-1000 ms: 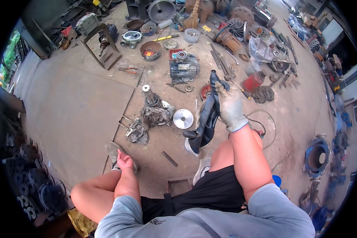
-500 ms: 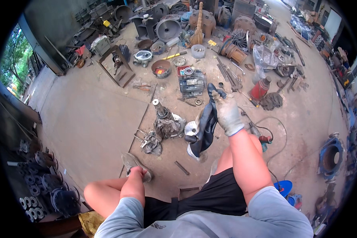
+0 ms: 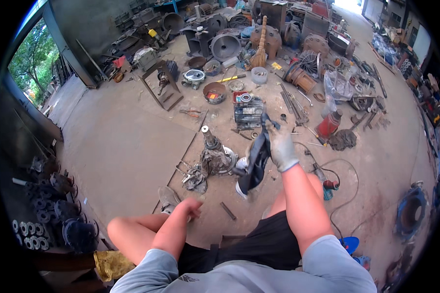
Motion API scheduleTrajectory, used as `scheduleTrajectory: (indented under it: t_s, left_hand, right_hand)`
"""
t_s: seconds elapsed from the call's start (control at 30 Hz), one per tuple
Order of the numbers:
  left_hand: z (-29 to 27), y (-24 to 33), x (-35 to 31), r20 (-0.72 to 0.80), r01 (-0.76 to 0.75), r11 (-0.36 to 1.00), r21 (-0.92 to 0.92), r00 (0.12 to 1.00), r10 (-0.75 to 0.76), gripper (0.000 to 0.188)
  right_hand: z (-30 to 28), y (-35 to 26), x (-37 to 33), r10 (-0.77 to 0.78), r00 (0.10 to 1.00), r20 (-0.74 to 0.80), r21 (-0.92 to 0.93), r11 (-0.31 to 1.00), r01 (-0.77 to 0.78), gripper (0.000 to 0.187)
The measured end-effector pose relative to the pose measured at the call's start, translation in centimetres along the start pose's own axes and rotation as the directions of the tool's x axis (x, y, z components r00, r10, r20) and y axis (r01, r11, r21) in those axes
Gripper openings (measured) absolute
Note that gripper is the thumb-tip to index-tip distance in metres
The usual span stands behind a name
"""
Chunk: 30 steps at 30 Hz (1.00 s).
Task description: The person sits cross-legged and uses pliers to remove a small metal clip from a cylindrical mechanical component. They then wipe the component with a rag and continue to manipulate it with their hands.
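My right hand (image 3: 282, 149), in a pale work glove, grips a dark glove (image 3: 257, 163) by its upper end. The dark glove hangs limp, with a whitish part at its lower end. Bare and slightly blurred, my left hand (image 3: 193, 209) hovers near my left shoe (image 3: 169, 199) with its fingers loosely apart and nothing in them. Ahead stands an upright metal shaft (image 3: 210, 138) on a round flanged base (image 3: 230, 160), with a dirty rag (image 3: 215, 162) around its lower part. A second rag (image 3: 195, 181) lies beside it on the floor.
A finned motor housing (image 3: 248, 116) stands beyond the shaft. To its right are a red bottle jack (image 3: 328, 124) and a dark rag (image 3: 342, 140). A corded power tool (image 3: 329, 185) lies by my right knee. A short metal bar (image 3: 228, 211) rests before me. Flanges (image 3: 32, 228) line the left.
My left hand has come away from my shoe toward the right and its fingers have loosened. The dark glove has swung slightly in my right hand. The whole view has shifted.
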State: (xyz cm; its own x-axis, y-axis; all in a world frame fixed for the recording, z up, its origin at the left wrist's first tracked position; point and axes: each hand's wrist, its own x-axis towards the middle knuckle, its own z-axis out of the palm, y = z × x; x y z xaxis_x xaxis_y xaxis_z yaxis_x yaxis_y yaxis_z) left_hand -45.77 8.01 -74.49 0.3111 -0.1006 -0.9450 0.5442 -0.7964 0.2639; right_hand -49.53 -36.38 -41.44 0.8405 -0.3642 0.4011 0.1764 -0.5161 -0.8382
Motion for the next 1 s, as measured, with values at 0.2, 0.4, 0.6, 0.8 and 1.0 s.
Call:
scheduleTrajectory:
  t_s: [0.2, 0.4, 0.6, 0.8, 1.0]
  left_hand:
    - [6.9, 16.6, -26.8, 0.02, -0.772, 0.477, -0.42, 0.518, 0.855, 0.058]
    - [5.8, 17.8, -36.0, -0.05, -0.769, 0.333, -0.545, 0.427, 0.903, 0.047]
    - [9.5, 20.8, -38.0, -0.054, -0.799, 0.171, -0.577, 0.246, 0.968, 0.052]
    - [8.9, 22.7, -31.9, -0.317, -0.922, 0.072, -0.381, 0.203, 0.926, 0.019]
    - [4.7, 23.4, -29.5, -0.231, -0.572, 0.129, -0.81, 0.514, 0.826, 0.008]
  right_hand:
    - [3.1, 0.8, -1.3, 0.266, 0.831, 0.489, 0.837, 0.124, -0.532, 0.063]
    - [4.8, -0.8, -2.0, 0.429, 0.82, 0.379, 0.907, 0.004, -0.421, 0.039]
    - [3.7, 3.6, -0.2, 0.561, 0.824, -0.083, 0.794, 0.536, -0.285, 0.052]
    - [2.4, 1.5, 0.6, 0.606, 0.767, -0.214, 0.649, 0.674, -0.352, 0.045]
    - [6.9, 4.7, -1.0, 0.46, 0.887, -0.044, 0.604, 0.719, -0.343, 0.059]
